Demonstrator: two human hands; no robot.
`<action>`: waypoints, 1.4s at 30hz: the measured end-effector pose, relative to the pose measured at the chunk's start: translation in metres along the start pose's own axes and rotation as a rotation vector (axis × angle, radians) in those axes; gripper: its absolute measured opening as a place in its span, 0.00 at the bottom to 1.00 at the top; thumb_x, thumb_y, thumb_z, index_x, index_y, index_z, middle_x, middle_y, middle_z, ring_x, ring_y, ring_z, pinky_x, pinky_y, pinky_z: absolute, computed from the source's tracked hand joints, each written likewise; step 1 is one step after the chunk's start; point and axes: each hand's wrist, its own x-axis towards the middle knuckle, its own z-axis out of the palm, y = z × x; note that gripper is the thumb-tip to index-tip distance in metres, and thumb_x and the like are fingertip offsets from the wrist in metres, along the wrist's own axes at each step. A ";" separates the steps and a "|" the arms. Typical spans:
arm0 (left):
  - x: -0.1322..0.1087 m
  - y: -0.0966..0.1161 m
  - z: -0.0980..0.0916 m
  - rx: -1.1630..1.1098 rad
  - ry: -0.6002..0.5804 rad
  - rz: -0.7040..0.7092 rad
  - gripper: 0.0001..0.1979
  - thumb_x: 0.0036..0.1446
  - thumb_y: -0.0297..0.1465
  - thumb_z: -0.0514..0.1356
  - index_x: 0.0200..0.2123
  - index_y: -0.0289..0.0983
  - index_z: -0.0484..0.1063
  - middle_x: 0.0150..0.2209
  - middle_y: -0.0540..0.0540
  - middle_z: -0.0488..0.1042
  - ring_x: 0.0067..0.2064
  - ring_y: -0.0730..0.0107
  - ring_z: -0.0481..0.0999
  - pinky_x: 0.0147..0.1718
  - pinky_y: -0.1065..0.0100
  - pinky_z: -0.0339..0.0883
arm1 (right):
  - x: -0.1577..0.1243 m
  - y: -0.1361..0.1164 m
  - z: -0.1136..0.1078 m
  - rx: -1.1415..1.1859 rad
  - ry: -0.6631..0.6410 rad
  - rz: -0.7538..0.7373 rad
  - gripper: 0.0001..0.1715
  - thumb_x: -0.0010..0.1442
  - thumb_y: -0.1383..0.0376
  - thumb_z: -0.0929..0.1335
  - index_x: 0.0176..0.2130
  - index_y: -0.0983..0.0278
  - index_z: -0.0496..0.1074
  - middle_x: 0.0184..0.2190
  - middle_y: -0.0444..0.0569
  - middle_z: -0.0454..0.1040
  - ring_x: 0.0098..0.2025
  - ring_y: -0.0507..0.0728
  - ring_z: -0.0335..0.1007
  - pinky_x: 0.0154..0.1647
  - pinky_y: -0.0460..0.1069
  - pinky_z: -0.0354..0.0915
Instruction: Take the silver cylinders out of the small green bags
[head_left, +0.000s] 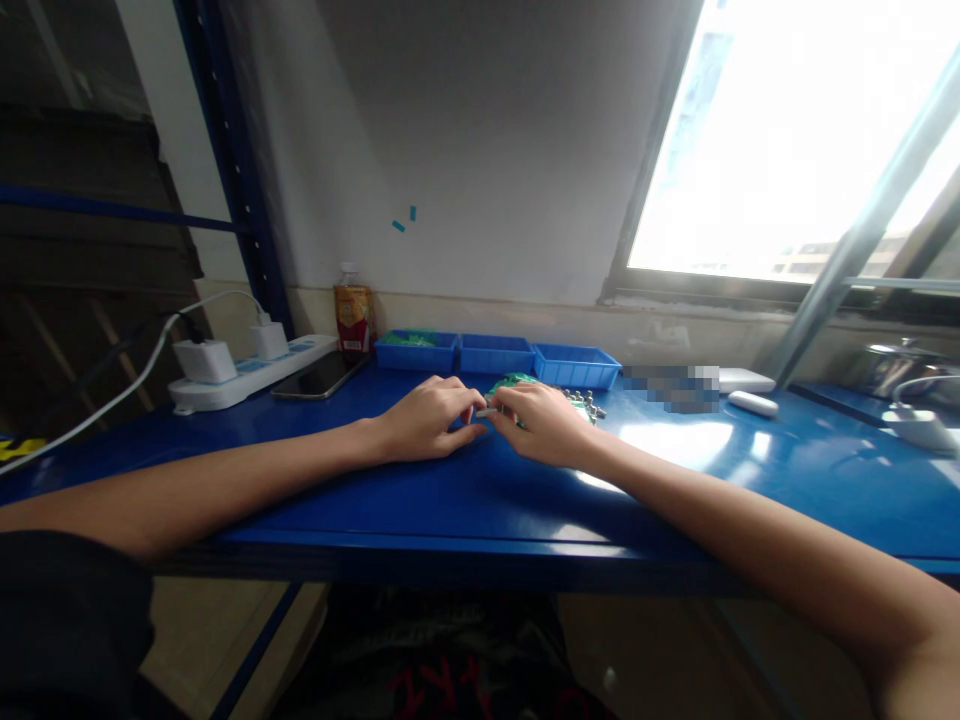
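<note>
My left hand (433, 418) and my right hand (544, 422) meet low over the blue table, fingertips nearly touching. Pinched between my right thumb and fingers is a small pale piece (487, 411), too small to name. Its left end reaches my left fingertips, which are curled; whether they grip it or something else is hidden. Behind my right hand lie a green bundle (515, 379) and several small metal parts (589, 402), partly covered by that hand.
Three blue bins stand along the wall: a left one (417, 353) with green contents, a middle one (496, 356) and a right one (576, 368). A bottle (354, 312), phone (319, 376) and power strip (247, 375) are at left. A white case (753, 404) lies right.
</note>
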 end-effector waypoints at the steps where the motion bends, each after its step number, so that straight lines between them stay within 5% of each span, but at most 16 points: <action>1: 0.000 0.000 0.000 0.002 -0.002 0.002 0.12 0.61 0.39 0.54 0.41 0.37 0.70 0.34 0.47 0.74 0.39 0.65 0.72 0.41 0.65 0.60 | 0.000 -0.001 0.000 0.000 -0.001 0.002 0.13 0.64 0.61 0.61 0.33 0.62 0.71 0.30 0.47 0.75 0.33 0.54 0.70 0.33 0.47 0.55; 11: 0.000 0.002 -0.001 0.005 0.034 -0.001 0.12 0.64 0.37 0.51 0.43 0.37 0.68 0.35 0.47 0.73 0.38 0.66 0.72 0.41 0.65 0.61 | 0.002 0.000 0.005 0.037 -0.046 0.014 0.18 0.67 0.60 0.58 0.31 0.63 0.70 0.28 0.48 0.74 0.33 0.53 0.70 0.33 0.47 0.56; 18: -0.001 -0.001 -0.003 0.058 -0.022 0.025 0.15 0.67 0.34 0.45 0.42 0.35 0.69 0.37 0.43 0.73 0.42 0.63 0.71 0.43 0.63 0.61 | -0.002 -0.003 0.012 0.202 0.090 0.031 0.13 0.60 0.61 0.66 0.45 0.63 0.66 0.30 0.44 0.74 0.34 0.54 0.70 0.34 0.46 0.59; 27: 0.001 -0.004 -0.003 0.043 -0.047 0.066 0.19 0.68 0.35 0.42 0.35 0.35 0.69 0.33 0.44 0.73 0.40 0.64 0.70 0.42 0.64 0.60 | 0.000 -0.003 0.012 0.127 0.071 -0.012 0.09 0.61 0.62 0.65 0.42 0.63 0.68 0.33 0.48 0.75 0.37 0.55 0.70 0.38 0.48 0.59; 35: 0.001 -0.004 -0.002 0.018 -0.001 0.054 0.18 0.67 0.36 0.43 0.38 0.35 0.70 0.35 0.43 0.74 0.41 0.64 0.71 0.42 0.64 0.61 | -0.001 0.000 0.002 0.042 0.071 -0.008 0.13 0.64 0.58 0.64 0.36 0.63 0.72 0.32 0.48 0.76 0.36 0.55 0.69 0.38 0.48 0.59; 42: -0.001 -0.002 0.001 0.020 0.066 0.052 0.13 0.62 0.36 0.53 0.48 0.37 0.66 0.35 0.47 0.73 0.38 0.66 0.71 0.40 0.66 0.61 | 0.001 0.002 0.001 0.015 0.048 -0.053 0.18 0.67 0.62 0.60 0.29 0.64 0.71 0.28 0.48 0.74 0.33 0.54 0.68 0.38 0.48 0.58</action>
